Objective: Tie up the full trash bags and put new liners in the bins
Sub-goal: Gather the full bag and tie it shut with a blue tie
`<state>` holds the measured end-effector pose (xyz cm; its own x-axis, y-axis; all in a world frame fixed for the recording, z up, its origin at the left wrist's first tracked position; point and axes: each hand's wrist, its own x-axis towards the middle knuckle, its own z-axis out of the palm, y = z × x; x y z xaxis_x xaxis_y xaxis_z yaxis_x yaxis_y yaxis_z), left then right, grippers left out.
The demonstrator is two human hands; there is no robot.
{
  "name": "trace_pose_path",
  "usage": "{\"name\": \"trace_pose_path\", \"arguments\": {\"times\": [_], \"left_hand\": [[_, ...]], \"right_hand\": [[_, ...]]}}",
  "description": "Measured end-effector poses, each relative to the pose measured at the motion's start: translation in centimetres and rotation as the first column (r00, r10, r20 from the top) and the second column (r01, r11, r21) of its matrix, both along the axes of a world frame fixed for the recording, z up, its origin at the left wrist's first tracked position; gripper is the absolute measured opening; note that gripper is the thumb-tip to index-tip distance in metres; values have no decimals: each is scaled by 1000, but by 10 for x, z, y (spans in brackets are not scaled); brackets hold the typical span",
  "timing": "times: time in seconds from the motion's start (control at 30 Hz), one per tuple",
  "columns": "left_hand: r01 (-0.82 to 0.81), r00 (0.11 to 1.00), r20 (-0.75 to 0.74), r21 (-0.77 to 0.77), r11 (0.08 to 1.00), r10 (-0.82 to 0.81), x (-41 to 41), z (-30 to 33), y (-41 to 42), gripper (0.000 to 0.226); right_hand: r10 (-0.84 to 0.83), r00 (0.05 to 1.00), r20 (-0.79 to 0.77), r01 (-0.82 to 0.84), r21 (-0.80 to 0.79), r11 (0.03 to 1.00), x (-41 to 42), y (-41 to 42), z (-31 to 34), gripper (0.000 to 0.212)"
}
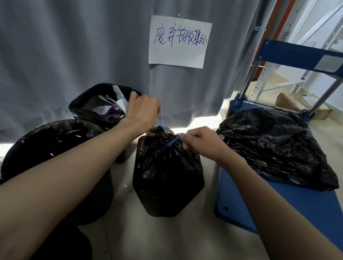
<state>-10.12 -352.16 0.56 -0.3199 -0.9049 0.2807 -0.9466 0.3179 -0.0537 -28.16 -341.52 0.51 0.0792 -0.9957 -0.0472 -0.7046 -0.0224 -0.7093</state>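
A full black trash bag (167,175) stands on the floor in the middle, its neck gathered. A blue drawstring (173,142) runs out of the neck to both sides. My left hand (143,109) pinches the left end of the drawstring, raised above the bag. My right hand (203,143) pinches the right end close to the neck. To the left stand two bins with black liners: a near bin (58,155) and a far bin (99,105) holding white and coloured waste.
A blue platform cart (302,203) stands on the right with another black bag (277,146) lying on it. A grey curtain (68,31) with a handwritten paper sign (178,42) hangs behind. Metal shelving and cardboard sit at the far right.
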Motion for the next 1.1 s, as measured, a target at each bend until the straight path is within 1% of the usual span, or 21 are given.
{"name": "trace_pose_path", "arguments": {"times": [0.07, 0.13, 0.17, 0.2, 0.23, 0.27, 0.3, 0.33, 0.37, 0.43, 0.47, 0.5, 0.6, 0.67, 0.7, 0.77, 0.87, 0.93, 1.0, 1.03, 1.1], "left_hand": [[68, 997, -31, -13, 998, -68, -2, 7, 3, 6], [121, 991, -43, -56, 991, -124, 2, 10, 5, 21], [141, 988, -45, -98, 985, -146, 6, 12, 6, 30], [160, 984, -54, -158, 974, -170, 10, 15, 7, 35], [169, 980, -66, -222, 960, -188, 14, 17, 9, 33], [164, 979, -79, -255, 953, -190, 15, 21, 12, 28], [141, 982, -92, -236, 961, -167, 16, 22, 14, 24], [101, 986, -113, -158, 982, -119, 16, 22, 16, 26], [48, 987, -152, -36, 998, -53, 15, 19, 16, 35], [-19, 963, -259, 224, 974, 78, 13, 6, 16, 52], [-43, 943, -300, 314, 948, 142, 12, -2, 15, 60], [-64, 926, -323, 370, 927, 193, 11, -8, 17, 65], [-93, 894, -354, 455, 886, 276, 3, -16, 19, 72], [-78, 871, -382, 513, 855, 309, -4, -16, 19, 78], [-59, 856, -406, 538, 841, 320, -7, -16, 17, 76], [-25, 813, -466, 572, 820, 349, -12, -17, 12, 65], [7, 767, -524, 584, 811, 371, -16, -12, 11, 48], [29, 760, -546, 572, 819, 354, -17, -10, 8, 43], [50, 776, -545, 555, 831, 317, -17, -6, 8, 37], [57, 787, -539, 550, 834, 301, -18, -4, 8, 33], [75, 796, -538, 544, 836, 278, -18, 0, 10, 28]], "right_hand": [[-9, 1000, -30, 10, 52, 999, 1, -2, 2, 36], [-1, 999, -35, 7, 191, 982, 8, -2, 4, 52], [-10, 999, -31, 17, 254, 967, 12, -3, 5, 63], [-20, 999, -36, 29, 284, 958, 15, -4, 5, 69], [-32, 998, -47, 44, 283, 958, 16, -6, 5, 71], [-45, 998, -54, 58, 269, 961, 17, -7, 5, 69], [-55, 997, -55, 67, 260, 963, 18, -7, 4, 66], [-54, 997, -50, 65, 265, 962, 19, -7, 3, 65], [-42, 998, -47, 54, 279, 959, 21, -6, 1, 64], [-3, 995, -100, 32, 291, 956, 28, -3, -3, 62], [15, 988, -152, 27, 274, 961, 32, -1, -5, 59], [24, 978, -209, 28, 241, 970, 35, 1, -8, 54], [-5, 931, -366, 48, 107, 993, 40, 3, -18, 45], [-47, 912, -408, 68, 36, 997, 42, 4, -21, 37], [-63, 913, -404, 74, 12, 997, 43, 5, -22, 32], [-80, 920, -384, 74, -31, 997, 41, 8, -22, 25], [-76, 924, -375, 65, -44, 997, 37, 10, -20, 27], [-73, 923, -377, 68, -26, 997, 36, 12, -18, 32], [-82, 921, -382, 82, -16, 997, 36, 14, -20, 44], [-88, 919, -385, 88, -18, 996, 36, 14, -22, 43], [-93, 920, -381, 89, -27, 996, 38, 13, -26, 30]]}}
